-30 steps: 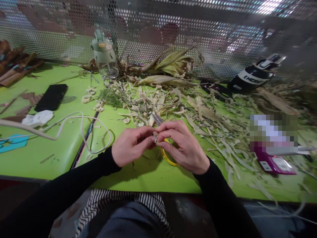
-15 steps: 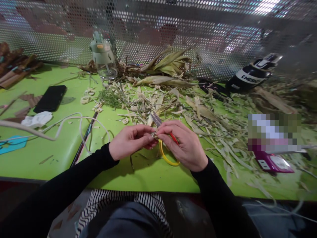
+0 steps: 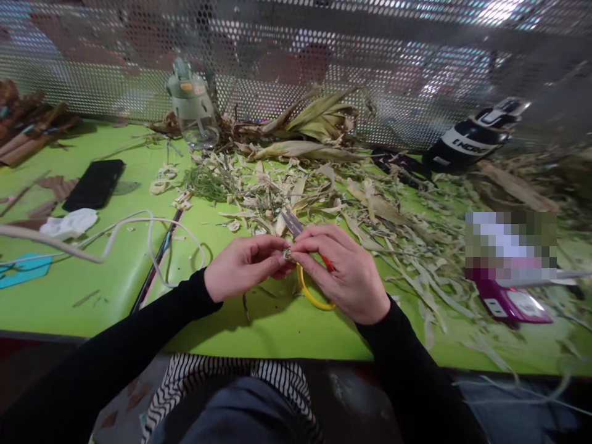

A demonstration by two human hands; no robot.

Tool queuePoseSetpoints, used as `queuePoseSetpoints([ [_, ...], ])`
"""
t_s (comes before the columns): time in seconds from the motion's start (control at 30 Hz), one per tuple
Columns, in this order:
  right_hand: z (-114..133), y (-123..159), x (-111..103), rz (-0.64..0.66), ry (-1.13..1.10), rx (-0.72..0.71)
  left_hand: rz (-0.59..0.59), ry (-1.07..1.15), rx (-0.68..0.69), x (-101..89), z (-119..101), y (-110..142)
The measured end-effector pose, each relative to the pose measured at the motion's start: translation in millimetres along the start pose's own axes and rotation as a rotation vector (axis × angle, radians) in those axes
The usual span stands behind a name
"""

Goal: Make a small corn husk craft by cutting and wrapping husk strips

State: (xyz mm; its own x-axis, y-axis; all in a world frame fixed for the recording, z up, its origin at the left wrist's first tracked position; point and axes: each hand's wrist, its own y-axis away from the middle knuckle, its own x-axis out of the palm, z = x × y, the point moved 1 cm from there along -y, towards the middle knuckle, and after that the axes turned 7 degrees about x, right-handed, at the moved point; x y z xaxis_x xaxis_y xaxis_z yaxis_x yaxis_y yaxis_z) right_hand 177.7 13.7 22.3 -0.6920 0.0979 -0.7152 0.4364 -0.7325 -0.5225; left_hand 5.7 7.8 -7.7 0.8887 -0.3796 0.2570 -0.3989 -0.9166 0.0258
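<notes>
Near the front middle of the green table (image 3: 203,333), both my hands meet at the fingertips. My left hand (image 3: 245,265) pinches a small knotted piece of pale plant fibre (image 3: 287,253). With thumb and forefinger, my right hand (image 3: 340,265) touches the same piece. Scissors with a yellow and red handle (image 3: 314,301) are held in my right hand; their blades (image 3: 291,222) point up and away, past the fingers. A thin dark strand (image 3: 246,308) hangs below my left hand. The fine detail of the knotted piece is too small to make out.
Dried husk strips (image 3: 268,185) cover the middle and right. Behind stand a clear bottle with a green lid (image 3: 192,105) and a tilted black bottle (image 3: 472,142). A phone (image 3: 94,185) and white cable (image 3: 111,243) lie left, a magenta object (image 3: 513,302) right. A perforated screen (image 3: 277,55) closes the back.
Almost nothing differs. My fingertips have shifted very slightly around the small knotted piece, and the scissors stay in my right hand.
</notes>
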Motion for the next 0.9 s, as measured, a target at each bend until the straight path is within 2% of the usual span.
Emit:
queuePoseSetpoints([
  [0.1,0.5,0.2,-0.1,-0.008,-0.01,0.002,0.008,-0.012,0.006,-0.5,-1.1,0.2],
  [0.4,0.8,1.2,-1.4,0.074,0.06,-0.044,0.072,-0.007,-0.02,-3.9,-0.5,-2.8],
  [0.67,3.2,2.7,0.5,0.032,0.071,0.006,0.01,-0.002,0.015,0.3,-3.2,-1.5],
  [0.9,5.9,2.2,6.8,-0.052,0.109,-0.009,-0.113,0.104,0.042,5.7,-3.7,-3.1],
])
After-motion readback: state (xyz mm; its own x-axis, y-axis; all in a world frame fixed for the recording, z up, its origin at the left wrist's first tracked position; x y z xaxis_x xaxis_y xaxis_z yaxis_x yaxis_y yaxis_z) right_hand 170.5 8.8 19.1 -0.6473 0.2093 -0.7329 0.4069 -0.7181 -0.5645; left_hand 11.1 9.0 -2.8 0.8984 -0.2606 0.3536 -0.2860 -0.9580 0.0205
